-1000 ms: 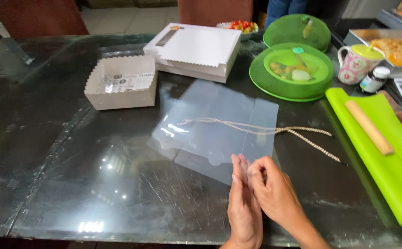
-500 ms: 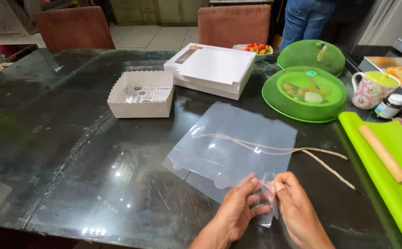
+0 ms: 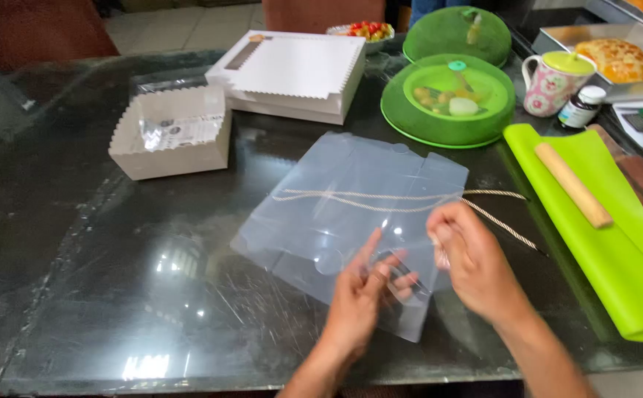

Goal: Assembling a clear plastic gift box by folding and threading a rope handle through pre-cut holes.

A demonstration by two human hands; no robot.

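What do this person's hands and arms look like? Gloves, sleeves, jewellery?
Both are bare: the left hand and right hand wear no gloves, and no rings or watch show. The forearms are uncovered to the picture's edge, with no sleeve in view.

Home dining table: covered food dishes, mug, chairs.

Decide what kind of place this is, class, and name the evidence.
Probably a home dining or kitchen table used for packing baked goods: a dark glass table holds covered food plates, a rolling pin on a green mat, and white cake boxes.
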